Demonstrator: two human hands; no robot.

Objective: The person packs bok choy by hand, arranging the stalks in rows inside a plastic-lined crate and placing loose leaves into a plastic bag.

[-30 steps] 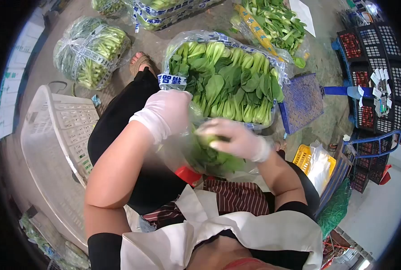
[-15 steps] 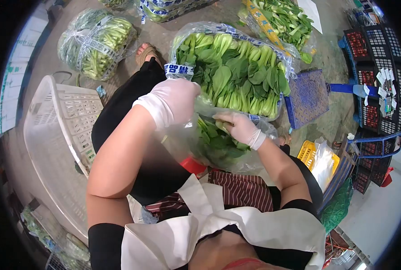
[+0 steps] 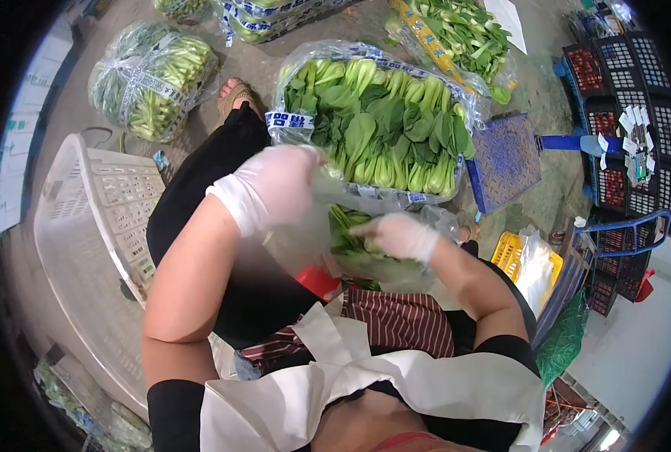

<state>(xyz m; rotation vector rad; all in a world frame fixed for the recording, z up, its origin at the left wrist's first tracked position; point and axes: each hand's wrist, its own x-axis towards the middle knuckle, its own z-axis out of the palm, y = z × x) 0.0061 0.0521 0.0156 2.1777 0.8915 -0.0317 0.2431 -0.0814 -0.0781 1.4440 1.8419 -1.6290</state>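
My left hand [image 3: 279,184], in a whitish glove, is closed on the edge of a clear plastic bag [image 3: 294,245] above my lap. Dark leafy greens [image 3: 343,226] lie within the bag's mouth. At these greens is my gloved right hand [image 3: 403,237], its fingertips touching or very near the stalks. Motion blurs those fingers, so I cannot tell whether they grip any. Just beyond both hands, a plastic-lined pack of bok choy [image 3: 381,124] lies in rows, leaves toward the middle and pale stems outward. Printed blue-and-white tape [image 3: 290,120] crosses its left corner.
A white plastic basket [image 3: 98,248] stands at my left. A wrapped bundle of greens [image 3: 155,87] and loose bok choy [image 3: 463,38] lie farther off. To the right are a blue platform [image 3: 505,162], a yellow crate [image 3: 507,252] and stacked black crates [image 3: 629,75]. Something red [image 3: 318,282] is below the bag.
My right hand has shifted slightly down and right, and the stalks it pinched are no longer clearly between its fingers. My left hand still holds the bag. The whole view has shifted a little.
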